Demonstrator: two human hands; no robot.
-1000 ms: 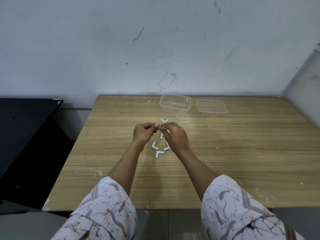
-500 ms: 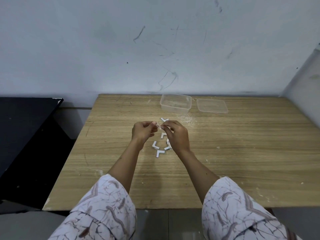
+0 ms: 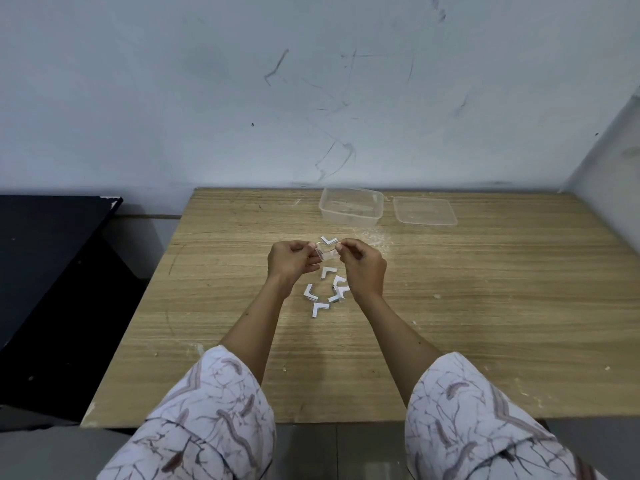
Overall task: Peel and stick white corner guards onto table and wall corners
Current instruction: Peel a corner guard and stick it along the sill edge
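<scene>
Corner guard [image 3: 325,255] pinched between both raised hands [image 3: 327,263] above table [image 3: 485,306].

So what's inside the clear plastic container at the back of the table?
The clear container looks mostly empty; faint pale residue or reflections show through its walls. Its lid lies beside it.

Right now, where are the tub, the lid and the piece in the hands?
tub [image 3: 349,216], head view, front wall.
lid [image 3: 425,211], head view, flat middle.
held piece [image 3: 326,255], head view, middle, between both hands.

Wooden table [image 3: 485,306] bears corner guards [image 3: 317,308], clear tub [image 3: 351,211], lid [image 3: 425,211].
</scene>
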